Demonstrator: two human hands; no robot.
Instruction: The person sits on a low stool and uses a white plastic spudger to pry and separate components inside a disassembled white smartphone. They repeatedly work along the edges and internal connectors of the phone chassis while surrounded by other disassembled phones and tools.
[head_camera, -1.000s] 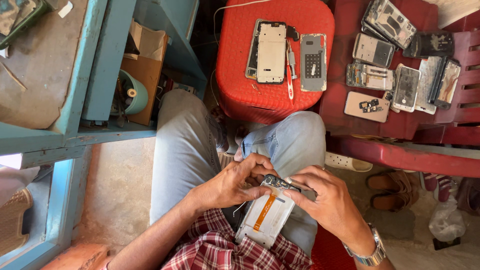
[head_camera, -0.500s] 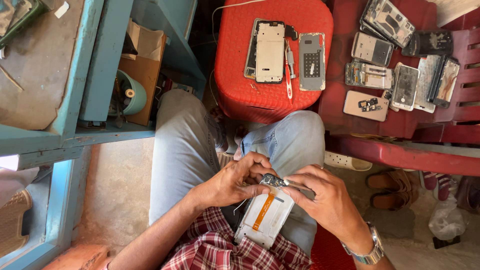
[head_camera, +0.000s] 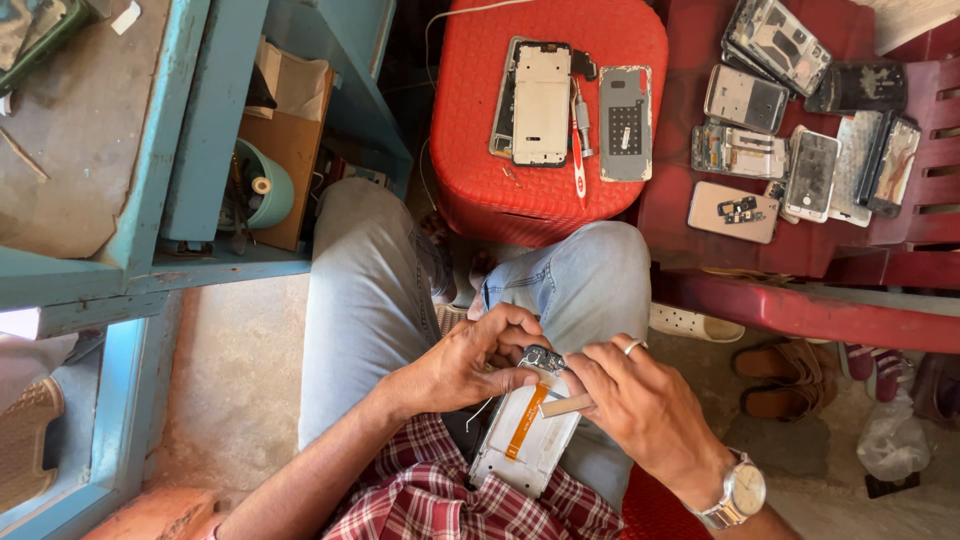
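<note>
An opened phone body (head_camera: 524, 440) with an orange flex ribbon lies on my lap, back side up. My left hand (head_camera: 472, 360) grips its top end, fingers curled over a small dark camera part (head_camera: 543, 359). My right hand (head_camera: 640, 408), with a ring and a wristwatch, holds a thin flat tool (head_camera: 566, 405) against the phone's upper right edge. Both hands touch the phone at the same end.
A red plastic stool (head_camera: 470, 190) ahead carries a phone frame (head_camera: 540, 103), a grey back cover (head_camera: 625, 123) and a red-handled tool (head_camera: 578, 150). A red chair (head_camera: 760, 290) at right holds several dismantled phones. A blue shelf (head_camera: 190, 130) stands left; sandals (head_camera: 780, 380) lie on the floor.
My hands and the phone have stayed in nearly the same place; the fingers have shifted slightly at the phone's top end.
</note>
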